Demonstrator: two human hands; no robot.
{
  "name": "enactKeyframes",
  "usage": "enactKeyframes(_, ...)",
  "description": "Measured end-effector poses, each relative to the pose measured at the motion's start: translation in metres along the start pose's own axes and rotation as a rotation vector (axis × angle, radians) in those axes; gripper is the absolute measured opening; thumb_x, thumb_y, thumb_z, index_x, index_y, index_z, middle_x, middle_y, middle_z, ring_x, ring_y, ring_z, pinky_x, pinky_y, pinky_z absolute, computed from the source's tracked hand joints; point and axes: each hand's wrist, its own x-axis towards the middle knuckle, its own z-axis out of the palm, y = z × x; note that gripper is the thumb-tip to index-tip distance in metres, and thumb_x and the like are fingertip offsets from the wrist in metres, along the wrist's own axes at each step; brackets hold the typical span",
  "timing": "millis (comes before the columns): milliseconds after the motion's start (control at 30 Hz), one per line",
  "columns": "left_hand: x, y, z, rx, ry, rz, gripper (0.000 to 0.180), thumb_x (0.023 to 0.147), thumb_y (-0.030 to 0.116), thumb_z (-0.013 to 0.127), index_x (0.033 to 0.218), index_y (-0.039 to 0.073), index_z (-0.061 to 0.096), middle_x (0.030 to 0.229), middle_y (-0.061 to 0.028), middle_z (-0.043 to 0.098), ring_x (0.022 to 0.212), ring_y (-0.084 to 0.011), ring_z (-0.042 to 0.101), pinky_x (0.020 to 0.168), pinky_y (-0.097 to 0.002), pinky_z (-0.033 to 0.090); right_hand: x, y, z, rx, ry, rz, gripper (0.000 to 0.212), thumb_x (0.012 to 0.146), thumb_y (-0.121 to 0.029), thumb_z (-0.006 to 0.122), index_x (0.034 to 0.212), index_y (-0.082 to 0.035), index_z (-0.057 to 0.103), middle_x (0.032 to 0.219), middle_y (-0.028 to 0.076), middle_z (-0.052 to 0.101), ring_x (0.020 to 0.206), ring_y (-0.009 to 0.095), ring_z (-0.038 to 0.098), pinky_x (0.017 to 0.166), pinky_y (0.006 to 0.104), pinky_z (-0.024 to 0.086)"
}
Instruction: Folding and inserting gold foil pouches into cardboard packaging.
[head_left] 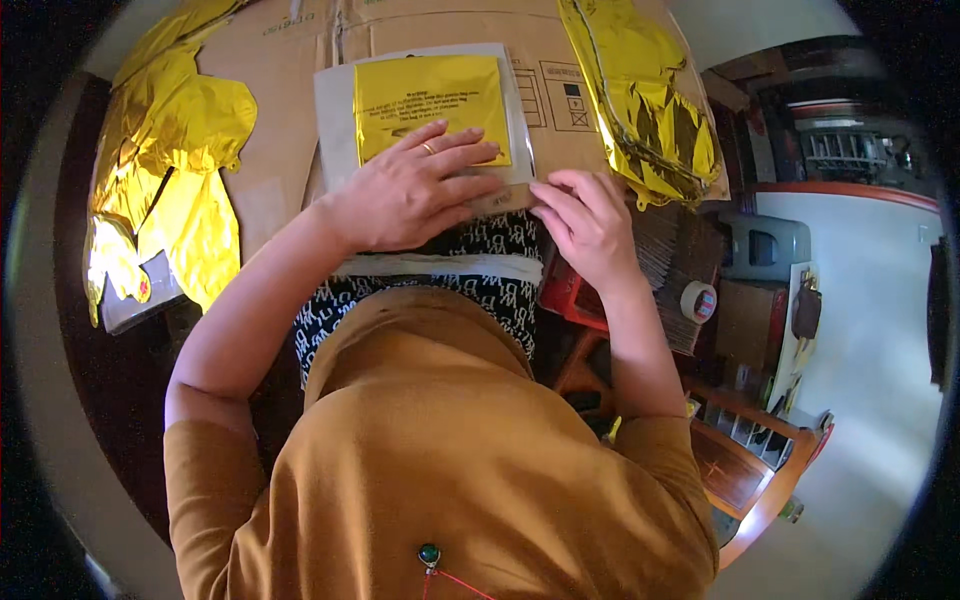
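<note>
A flat gold foil piece [430, 85] with small dark print lies on a pale plastic bag [337, 120], or just inside it; I cannot tell which. My left hand [415, 190] rests flat across the foil's lower part, fingers stretched to the right, a ring on one finger. Beside the bag's lower right corner, my right hand [590, 220] is closed in a pinch on the bag's near edge. A short brown strip [503, 200] shows between the two hands. The left palm hides the foil's lower left part.
Cardboard [280, 150] covers the work surface. Crinkled gold foil balloons [190, 130] hang over its left side; another folded gold foil balloon [650, 100] lies at the right. Below right are a tape roll [698, 301], a grey plastic stool [765, 245] and a wooden chair [735, 465].
</note>
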Motion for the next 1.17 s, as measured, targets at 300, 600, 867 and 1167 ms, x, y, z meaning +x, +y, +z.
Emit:
enactKeyframes(300,0.003,-0.002,-0.001,-0.057,-0.036,-0.011,0.046,0.091,0.024,0.061,0.135,0.012,0.055,0.148,-0.012,0.044,0.14,-0.0326,0.036,0.116,-0.0533,0.025,0.006,-0.001,-0.005,0.031,-0.075,-0.029,0.016,0.076,-0.009,0.073,0.084,-0.005,0.059,0.084,0.008,0.056,0.083,0.028,0.058,0.076,0.0394,0.048)
enactKeyframes(600,0.002,-0.002,-0.003,-0.067,-0.067,-0.004,0.048,0.097,0.035,0.05,0.138,0.011,0.052,0.15,-0.0137,0.041,0.141,-0.0345,0.034,0.117,-0.0544,0.023,-0.004,-0.023,-0.02,0.36,-0.226,0.143,0.016,0.078,-0.003,0.074,0.086,-0.002,0.06,0.083,0.009,0.059,0.076,0.026,0.062,0.068,0.0335,0.05)
enactKeyframes(867,0.003,-0.002,-0.002,-0.017,0.003,0.03,0.044,0.098,0.039,0.05,0.132,0.011,0.058,0.143,-0.0128,0.047,0.138,-0.0314,0.039,0.116,-0.0512,0.027,0.012,0.001,-0.004,0.17,-0.156,0.108,0.015,0.08,-0.008,0.072,0.086,-0.003,0.058,0.084,0.01,0.056,0.08,0.031,0.06,0.074,0.0399,0.049)
enactKeyframes(1167,0.001,-0.004,-0.004,-0.048,-0.051,0.031,0.055,0.095,0.046,0.051,0.138,0.012,0.052,0.148,-0.0155,0.042,0.141,-0.0339,0.034,0.117,-0.0531,0.022,-0.003,-0.037,-0.015,0.428,-0.315,0.029,0.014,0.084,-0.007,0.07,0.084,-0.004,0.056,0.084,0.012,0.056,0.08,0.029,0.06,0.075,0.0375,0.049)
